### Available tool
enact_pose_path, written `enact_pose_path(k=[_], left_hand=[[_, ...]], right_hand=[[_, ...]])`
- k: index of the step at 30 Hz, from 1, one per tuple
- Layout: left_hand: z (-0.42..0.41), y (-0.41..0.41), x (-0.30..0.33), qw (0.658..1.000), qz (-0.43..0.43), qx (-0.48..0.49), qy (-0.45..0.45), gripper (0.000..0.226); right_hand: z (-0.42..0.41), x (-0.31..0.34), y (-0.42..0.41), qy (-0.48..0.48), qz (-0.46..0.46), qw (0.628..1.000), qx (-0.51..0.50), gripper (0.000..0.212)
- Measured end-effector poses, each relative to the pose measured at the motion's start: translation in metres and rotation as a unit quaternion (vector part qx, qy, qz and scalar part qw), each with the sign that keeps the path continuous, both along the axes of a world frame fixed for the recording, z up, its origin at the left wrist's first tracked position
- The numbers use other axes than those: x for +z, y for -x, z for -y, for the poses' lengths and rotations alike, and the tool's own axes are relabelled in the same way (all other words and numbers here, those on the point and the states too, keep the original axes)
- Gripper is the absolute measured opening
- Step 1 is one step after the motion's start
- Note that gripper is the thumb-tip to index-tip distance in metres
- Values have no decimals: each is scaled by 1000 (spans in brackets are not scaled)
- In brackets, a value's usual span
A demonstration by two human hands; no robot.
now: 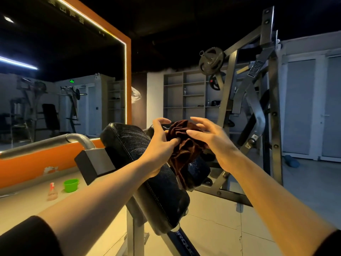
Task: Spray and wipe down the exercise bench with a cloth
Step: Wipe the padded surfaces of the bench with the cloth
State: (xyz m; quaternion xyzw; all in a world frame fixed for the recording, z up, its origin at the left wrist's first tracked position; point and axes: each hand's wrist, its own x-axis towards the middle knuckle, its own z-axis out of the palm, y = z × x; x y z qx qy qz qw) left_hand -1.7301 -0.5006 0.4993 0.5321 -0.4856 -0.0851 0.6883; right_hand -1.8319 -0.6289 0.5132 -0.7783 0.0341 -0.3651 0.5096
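Your two bare forearms reach over one black, stitched, padded bench (156,183). Your left hand (160,145) pinches one crumpled brown cloth (182,145) above the pad; your right hand (210,139) touches it with fingers spread and loosely curved. Farther left, on the floor: one spray bottle (52,191) and one round green plastic cup (71,185). Beyond, a steel weight machine (258,93) carries two plates.

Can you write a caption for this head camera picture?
Both hands bunch a brown cloth above the black bench pad.
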Motion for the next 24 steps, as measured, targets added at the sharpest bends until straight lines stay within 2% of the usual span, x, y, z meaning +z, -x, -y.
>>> enact_pose_path(k=[2, 4, 5, 7, 9, 12, 16, 18, 21, 22, 24], left_hand=[[-2, -3, 0, 1000, 15, 15, 9, 30], [-3, -7, -2, 997, 40, 58, 18, 23], [-4, -13, -3, 991, 79, 107, 23, 22], [-11, -25, -4, 956, 196, 219, 11, 23], [-23, -36, -5, 916, 274, 294, -8, 27], [-49, -56, -9, 878, 311, 363, -18, 30], [-83, -85, -14, 808, 353, 471, -33, 29], [-93, -97, -16, 780, 379, 496, -47, 29], [-98, -113, -22, 763, 407, 499, -64, 29], [-99, -117, -25, 758, 416, 498, -64, 29], [-98, -120, -30, 749, 435, 497, -53, 28]], right_hand=[[-9, -4, -6, -31, -22, 996, 79, 53], [-17, -9, -15, -45, 15, 993, 105, 55], [-20, -10, -20, -37, 40, 994, 97, 56], [-28, -10, -31, -16, 67, 996, 55, 59], [-36, -9, -45, -7, 69, 998, 3, 61], [-46, -10, -70, 41, 54, 993, -100, 55], [-68, -10, -104, 146, 86, 957, -234, 41], [-83, -10, -120, 198, 108, 953, -201, 42], [-97, -14, -134, 222, 57, 973, -26, 44], [-95, -15, -137, 228, 62, 972, -13, 41], [-87, -15, -144, 260, 92, 960, -59, 35]])
